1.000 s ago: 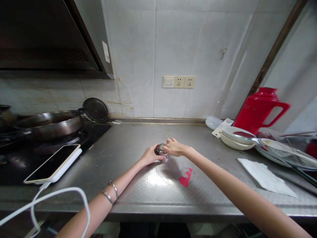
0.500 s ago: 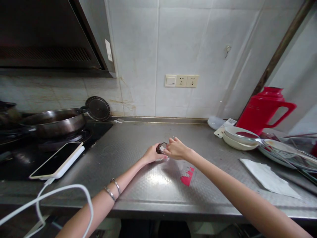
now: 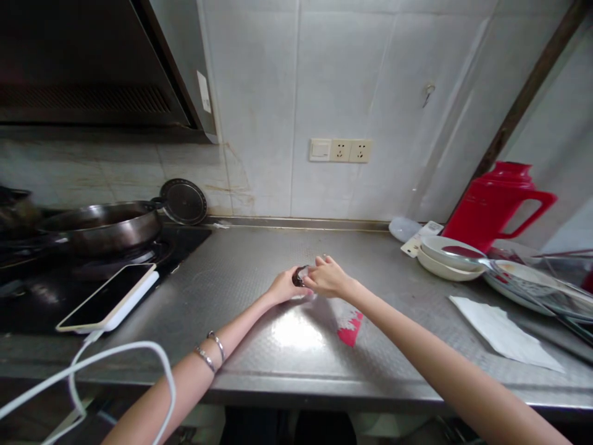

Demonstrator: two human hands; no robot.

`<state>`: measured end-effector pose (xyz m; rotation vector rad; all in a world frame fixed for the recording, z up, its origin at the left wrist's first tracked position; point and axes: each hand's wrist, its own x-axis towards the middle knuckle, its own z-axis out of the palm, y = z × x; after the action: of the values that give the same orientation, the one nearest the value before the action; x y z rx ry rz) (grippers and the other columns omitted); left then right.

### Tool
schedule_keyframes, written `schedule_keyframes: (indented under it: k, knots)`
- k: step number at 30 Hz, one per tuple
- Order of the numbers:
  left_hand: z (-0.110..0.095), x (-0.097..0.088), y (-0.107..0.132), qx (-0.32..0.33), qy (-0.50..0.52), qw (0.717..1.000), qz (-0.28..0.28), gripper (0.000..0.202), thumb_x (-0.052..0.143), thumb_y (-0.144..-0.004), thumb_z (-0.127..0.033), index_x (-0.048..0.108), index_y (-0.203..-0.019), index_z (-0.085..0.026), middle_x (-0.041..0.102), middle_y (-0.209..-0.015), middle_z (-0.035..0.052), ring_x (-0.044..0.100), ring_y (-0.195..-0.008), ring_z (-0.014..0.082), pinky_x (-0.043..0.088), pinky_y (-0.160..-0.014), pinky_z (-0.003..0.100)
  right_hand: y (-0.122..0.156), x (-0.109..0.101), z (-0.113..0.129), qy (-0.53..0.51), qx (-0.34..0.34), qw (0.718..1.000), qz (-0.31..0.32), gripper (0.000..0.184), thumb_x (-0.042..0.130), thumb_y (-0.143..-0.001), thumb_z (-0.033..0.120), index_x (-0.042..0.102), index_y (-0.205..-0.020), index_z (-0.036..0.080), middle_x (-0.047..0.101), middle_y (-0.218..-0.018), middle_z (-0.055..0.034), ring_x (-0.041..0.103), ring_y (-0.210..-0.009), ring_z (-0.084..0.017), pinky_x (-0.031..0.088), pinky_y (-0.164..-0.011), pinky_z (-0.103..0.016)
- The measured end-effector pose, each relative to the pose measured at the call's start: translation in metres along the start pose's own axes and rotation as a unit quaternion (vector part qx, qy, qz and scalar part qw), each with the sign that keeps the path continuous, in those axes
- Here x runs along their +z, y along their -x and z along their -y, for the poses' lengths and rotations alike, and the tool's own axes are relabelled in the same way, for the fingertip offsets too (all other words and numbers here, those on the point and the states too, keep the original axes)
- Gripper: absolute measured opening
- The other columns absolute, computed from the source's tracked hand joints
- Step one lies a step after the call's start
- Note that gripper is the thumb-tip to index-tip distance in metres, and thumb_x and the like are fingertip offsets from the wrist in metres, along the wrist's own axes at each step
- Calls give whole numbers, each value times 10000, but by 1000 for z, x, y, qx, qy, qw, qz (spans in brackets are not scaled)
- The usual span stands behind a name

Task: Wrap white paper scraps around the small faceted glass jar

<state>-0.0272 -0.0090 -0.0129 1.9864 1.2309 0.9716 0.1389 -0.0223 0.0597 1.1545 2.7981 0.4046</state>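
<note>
My left hand (image 3: 282,288) is closed around a small dark brown, roundish thing (image 3: 297,278) with a pale patch on its upper side. Much of it is hidden by my fingers, and its kind is not clear. From the right, my right hand (image 3: 330,277) reaches over with curled fingers pressed at the pale patch. Whether those fingertips pinch a bit of it is hidden. Below my right hand, a torn clear and red plastic wrapper (image 3: 350,329) lies flat on the steel counter (image 3: 250,259).
On the left, a phone (image 3: 109,298) with a white cable lies by the stove, where a steel pan (image 3: 104,225) stands. To the right are a white paper sheet (image 3: 503,332), stacked bowls (image 3: 447,271), plates (image 3: 546,284) and a red thermos jug (image 3: 491,207).
My right fingers have shifted slightly left and down over the pale patch, so less of it shows. My left hand stays in nearly the same place.
</note>
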Motion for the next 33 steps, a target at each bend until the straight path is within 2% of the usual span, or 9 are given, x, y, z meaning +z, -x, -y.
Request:
schedule_keyframes:
  k: [2, 6, 8, 11, 15, 20, 26, 29, 33]
  knots:
    - [0, 0, 0, -4, -1, 1000, 2, 629, 791, -560, -377, 597, -1117, -159, 699, -933, 43, 629, -834, 202, 472, -726, 276, 1, 0, 2, 12, 4, 1000, 0, 415, 318, -947, 308, 673, -782, 170, 695, -908, -130, 513, -938, -288, 336, -785, -424]
    - [-2, 0, 0, -4, -19, 1000, 1, 606, 794, -552, -404, 612, -1080, -169, 701, -933, 37, 630, -836, 209, 472, -727, 283, -7, -3, -3, 4, -33, 999, 33, 270, 380, -935, 266, 627, -1003, 179, 700, -866, -128, 539, -926, -297, 365, -777, -437]
    - [-3, 0, 0, -5, -25, 1000, 0, 585, 795, -554, -405, 617, -1067, -187, 703, -944, 30, 633, -849, 211, 468, -739, 286, -12, -4, -6, -17, -52, 997, 47, 247, 385, -940, 267, 590, -1056, 192, 698, -891, -120, 541, -936, -291, 376, -786, -442]
    - [-5, 0, 0, -6, -23, 1000, -1, 612, 807, -536, -409, 616, -1075, -192, 704, -958, 30, 632, -866, 217, 465, -748, 289, -14, -3, -8, -30, -41, 998, 47, 259, 353, -955, 283, 583, -1035, 197, 693, -925, -121, 540, -946, -284, 382, -803, -457]
    - [-6, -1, 0, -1, -8, 1000, -1, 638, 806, -536, -395, 606, -1097, -167, 697, -955, 41, 621, -857, 207, 463, -729, 271, -12, 0, -4, 5, -21, 999, 29, 237, 387, -937, 274, 591, -1034, 200, 690, -944, -130, 543, -954, -297, 382, -807, -472]
    - [-3, 0, -1, -2, -29, 1000, 1, 584, 786, -560, -416, 621, -1060, -163, 692, -909, 31, 612, -808, 195, 458, -712, 269, -14, 0, -12, -22, 1, 999, 30, 265, 395, -933, 251, 624, -1048, 182, 694, -870, -137, 548, -935, -296, 397, -773, -415]
    - [1, 1, -2, -8, -16, 1000, -6, 715, 806, -529, -420, 587, -1168, -185, 683, -1019, 51, 617, -901, 218, 461, -787, 291, -5, 3, -34, -134, -15, 991, -14, 429, 260, -975, 235, 684, -1018, 180, 687, -944, -99, 508, -948, -220, 376, -800, -310]
    - [-2, 0, -1, -8, -16, 1000, -1, 714, 807, -526, -440, 591, -1153, -175, 686, -996, 53, 617, -879, 218, 462, -763, 289, 0, 5, -30, -155, -49, 987, 7, 424, 271, -972, 281, 686, -1004, 199, 684, -909, -84, 483, -954, -234, 358, -812, -340]
    - [-5, -2, 0, -11, -18, 1000, 1, 655, 805, -535, -432, 608, -1100, -166, 690, -946, 43, 617, -853, 215, 457, -732, 281, -2, 2, -17, -109, -59, 992, 8, 430, 265, -971, 327, 671, -894, 206, 685, -886, -76, 464, -944, -244, 321, -834, -389]
